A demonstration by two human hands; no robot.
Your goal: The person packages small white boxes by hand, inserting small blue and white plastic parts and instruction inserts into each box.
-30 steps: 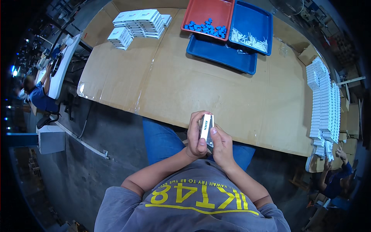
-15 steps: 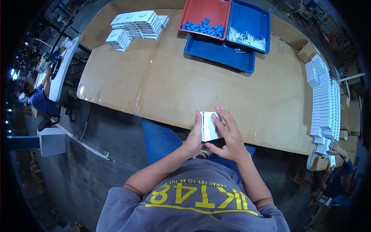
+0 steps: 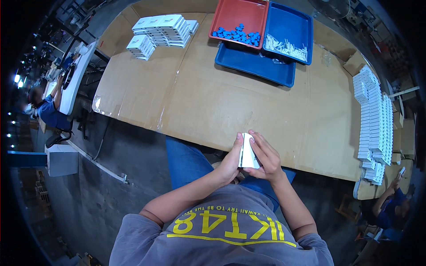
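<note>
Here, I hold a small white box [image 3: 247, 153] between both hands, just in front of my chest and right at the near edge of the cardboard-covered table [image 3: 213, 102]. My left hand [image 3: 230, 159] cups the box's left side, fingers closed against it with the thumb up along its edge, so it stays steady. My right hand [image 3: 265, 155] wraps the other side, fingers bent over the top face and pressing it, apparently to keep a flap or panel in place; I cannot tell whether the box is fully closed.

Well ahead of my hands, across the table, sit a red tray [image 3: 239, 17] of small blue pieces, a blue tray [image 3: 290, 22] of white sticks beside it, and a flat blue tray [image 3: 257, 64] under both. Far ahead to the left lies a stack of white boxes [image 3: 162, 29]. Off to my right, a long row of white boxes [image 3: 375, 119] lines the table edge, seemingly sorted out of the way of my working space
</note>
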